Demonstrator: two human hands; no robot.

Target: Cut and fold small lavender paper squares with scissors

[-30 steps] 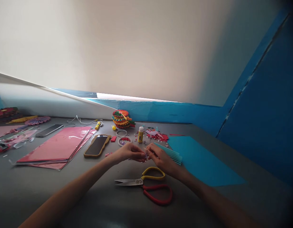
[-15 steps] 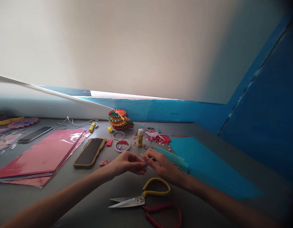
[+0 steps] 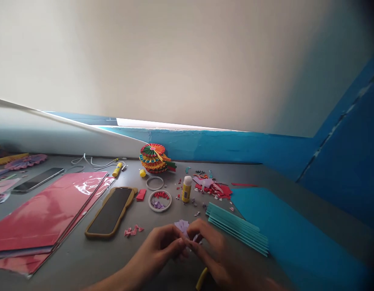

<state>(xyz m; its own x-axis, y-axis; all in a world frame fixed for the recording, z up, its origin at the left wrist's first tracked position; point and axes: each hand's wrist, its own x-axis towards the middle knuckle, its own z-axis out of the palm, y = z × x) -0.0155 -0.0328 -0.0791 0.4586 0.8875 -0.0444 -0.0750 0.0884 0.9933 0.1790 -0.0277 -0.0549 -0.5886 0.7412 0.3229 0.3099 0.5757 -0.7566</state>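
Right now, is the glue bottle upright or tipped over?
Upright: the glue bottle stands on its base on the table, white cap on top.

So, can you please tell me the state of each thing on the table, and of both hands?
left hand, pinching the purple paper piece
right hand, pinching the same piece
glue bottle, upright, capped
cased phone, flat, screen dark
round dish, open, holding paper scraps
teal strips, stacked flat

Left hand (image 3: 161, 254) and right hand (image 3: 215, 255) close together, fingertips pinched and meeting, forearms angled inward.
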